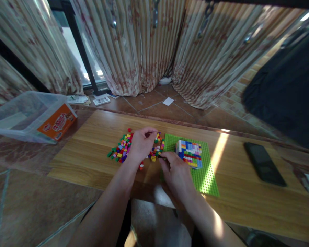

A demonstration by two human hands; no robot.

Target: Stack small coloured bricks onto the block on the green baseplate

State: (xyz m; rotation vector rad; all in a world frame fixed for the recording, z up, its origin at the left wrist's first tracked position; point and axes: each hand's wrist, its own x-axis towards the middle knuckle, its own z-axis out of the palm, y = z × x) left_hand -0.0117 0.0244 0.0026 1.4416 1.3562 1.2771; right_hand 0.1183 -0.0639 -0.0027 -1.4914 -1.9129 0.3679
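Observation:
A pile of small toy building bricks (122, 148) in many colours lies loose on the wooden table. My left hand (143, 144) hovers over the pile's right part, thumb and fingers curled together; whatever is between them is hidden. A green studded baseplate (209, 171) lies right of the pile, bearing a multicoloured block built from bricks (190, 154). My right hand (177, 173) is over the baseplate's left edge, its thumb and forefinger pinched beside the loose bricks. Something small and dark shows at those fingertips, too small to name.
A black phone (264, 164) lies on the right of the wooden table (84, 154). A clear plastic bin (28, 118) with an orange label stands on the floor at left. Striped curtains (134, 51) hang behind. Dark fabric (288, 85) is at the upper right.

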